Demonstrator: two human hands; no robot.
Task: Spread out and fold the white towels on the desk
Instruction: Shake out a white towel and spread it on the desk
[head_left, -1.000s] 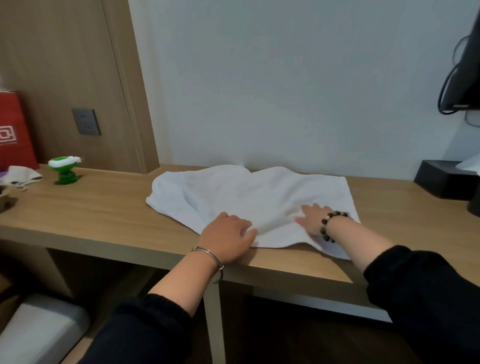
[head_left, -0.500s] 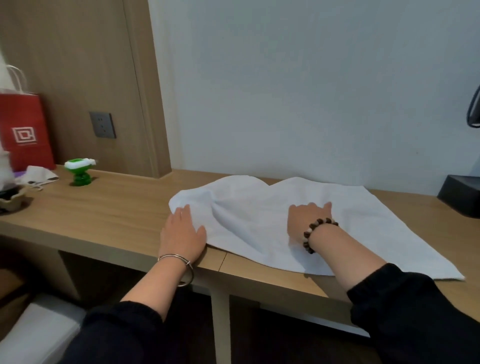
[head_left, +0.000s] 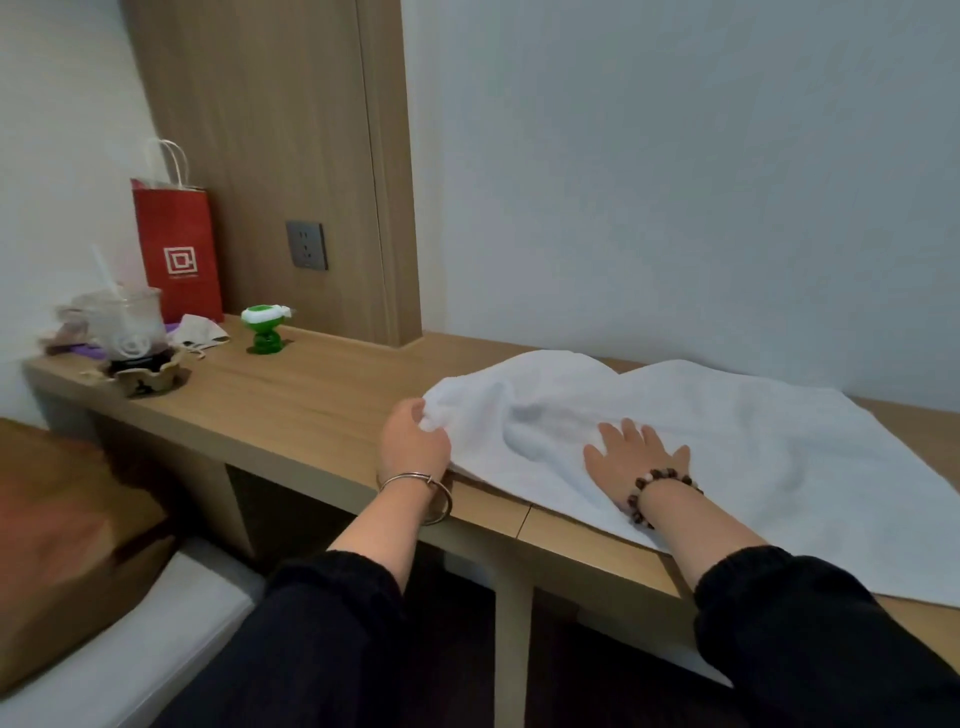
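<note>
White towel (head_left: 727, 431) on the desk (head_left: 311, 410), right half of the top, spread mostly flat. Long axis runs left-right along the desk; the left end points toward the clutter at the far-left corner, and the right end runs out of frame. Near edge lies close along the desk's front edge. Left end is rumpled, with a raised fold and a hollow just right of it.

Left hand (head_left: 413, 447) is at that left end w/ fingers and thumb curled tight round a bunch of cloth, a narrow pinch that lifts it slightly. Silver bangle (head_left: 421, 486) on that wrist.

Right hand (head_left: 634, 462) lies flat on the towel, fingers straight and spread wide, pointing far and a bit left, palm pressing just right of the hollow. Bead bracelet (head_left: 660, 488) on the wrist.

Far left, well apart from the towel: red paper bag (head_left: 176, 249), plastic cup (head_left: 127, 322), green toy (head_left: 265, 330).
</note>
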